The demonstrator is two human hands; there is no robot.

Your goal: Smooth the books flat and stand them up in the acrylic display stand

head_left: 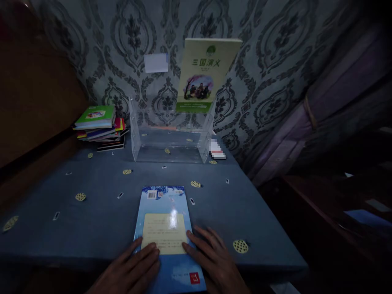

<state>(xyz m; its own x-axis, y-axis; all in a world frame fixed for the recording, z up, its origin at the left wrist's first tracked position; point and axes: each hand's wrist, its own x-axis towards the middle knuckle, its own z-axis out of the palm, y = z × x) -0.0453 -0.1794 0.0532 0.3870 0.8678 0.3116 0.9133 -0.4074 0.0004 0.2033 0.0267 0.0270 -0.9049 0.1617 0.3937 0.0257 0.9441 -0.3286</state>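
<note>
A blue book point(167, 222) with a cream panel lies flat on the blue tablecloth point(101, 216) at the near edge. My left hand point(131, 269) rests on its lower left part, fingers stretched flat. My right hand point(211, 257) lies flat along the book's right edge, fingers spread. Neither hand grips anything. Farther back stands a clear acrylic book stand point(170, 130), and a green-covered book point(202, 75) leans upright in it against the wall.
A stack of colourful books point(101, 128) sits at the back left. A small white and red item point(217, 150) lies right of the stand. Patterned wallpaper is behind; a purple curtain point(330, 106) hangs at right. The table's right edge drops to dark furniture.
</note>
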